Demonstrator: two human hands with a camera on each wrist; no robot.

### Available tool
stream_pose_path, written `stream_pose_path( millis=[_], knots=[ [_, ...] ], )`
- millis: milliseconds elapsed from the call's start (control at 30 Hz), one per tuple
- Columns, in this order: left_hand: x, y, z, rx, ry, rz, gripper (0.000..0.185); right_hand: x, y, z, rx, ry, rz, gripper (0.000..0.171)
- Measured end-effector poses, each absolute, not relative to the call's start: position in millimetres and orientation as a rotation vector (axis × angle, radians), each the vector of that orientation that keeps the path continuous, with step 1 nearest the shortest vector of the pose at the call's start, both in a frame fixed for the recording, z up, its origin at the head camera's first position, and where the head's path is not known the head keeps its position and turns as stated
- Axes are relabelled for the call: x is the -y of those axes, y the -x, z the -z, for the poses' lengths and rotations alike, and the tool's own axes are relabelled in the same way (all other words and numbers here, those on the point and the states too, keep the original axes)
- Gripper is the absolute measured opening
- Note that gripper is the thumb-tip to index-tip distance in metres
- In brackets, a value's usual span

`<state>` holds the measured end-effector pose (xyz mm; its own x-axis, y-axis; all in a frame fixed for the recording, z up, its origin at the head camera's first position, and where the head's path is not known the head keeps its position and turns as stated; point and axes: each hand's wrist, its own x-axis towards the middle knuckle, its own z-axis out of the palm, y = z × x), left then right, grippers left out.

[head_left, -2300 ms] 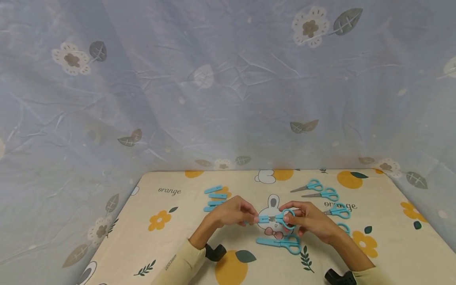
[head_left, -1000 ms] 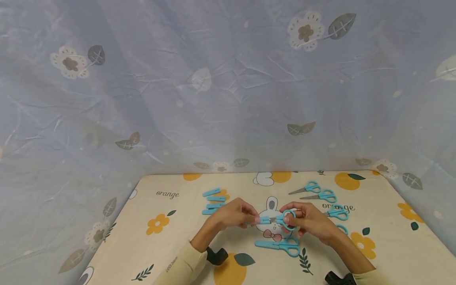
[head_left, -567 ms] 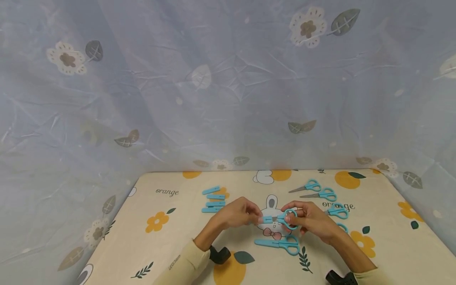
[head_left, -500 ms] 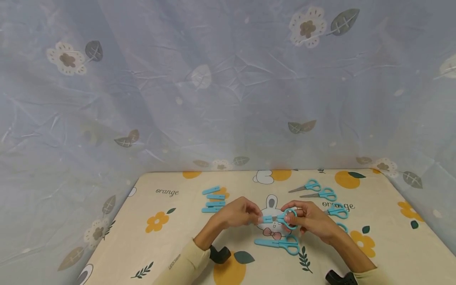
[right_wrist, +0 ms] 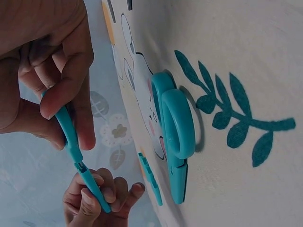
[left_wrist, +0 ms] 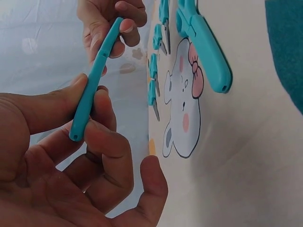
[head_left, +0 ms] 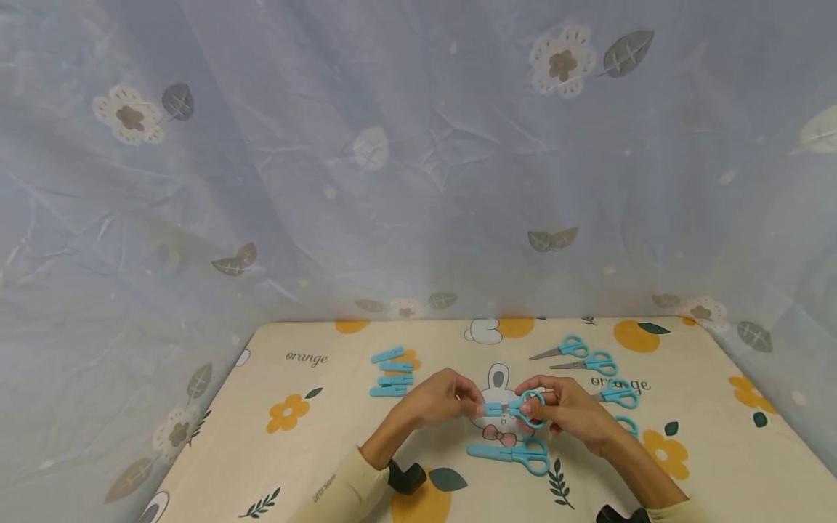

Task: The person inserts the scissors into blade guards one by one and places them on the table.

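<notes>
Scissors (right_wrist: 70, 134) point to 9 o'clock, sheath (left_wrist: 90, 94) in line, blade (head_left: 505, 409) showing between; right hand (head_left: 570, 412) pinches scissors, left hand (head_left: 437, 400) pinches sheath

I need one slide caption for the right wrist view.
Right hand gripping scissors partly inside the cover pinched by the left hand; another covered pair lies on patterned cloth.

The tablecloth (head_left: 333, 425) reads "orange" in 2 places; lettering on the left sleeve (head_left: 352, 485) blurs.
</notes>
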<state>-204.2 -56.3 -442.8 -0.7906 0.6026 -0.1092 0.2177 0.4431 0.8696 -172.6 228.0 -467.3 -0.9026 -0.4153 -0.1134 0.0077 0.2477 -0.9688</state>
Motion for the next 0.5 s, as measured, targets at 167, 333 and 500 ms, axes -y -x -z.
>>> stream_pose_path(
  millis=[167, 333, 500],
  knots=[
    [56.5, 204.3, 445.8, -2.264, -0.666, -1.321, 0.009, -226.9, 171.3, 469.9, -2.178, 0.396, 1.701, 0.051],
    [55.1, 206.4, 448.6, -2.284, -0.682, -1.319, 0.008, -226.8, 172.5, 471.7, -2.200, 0.402, 1.694, 0.048],
    [54.4, 206.6, 450.1, -2.308, -0.709, -1.313, 0.008, -223.9, 173.3, 472.4, -2.184, 0.356, 1.707, 0.050]
  ],
)
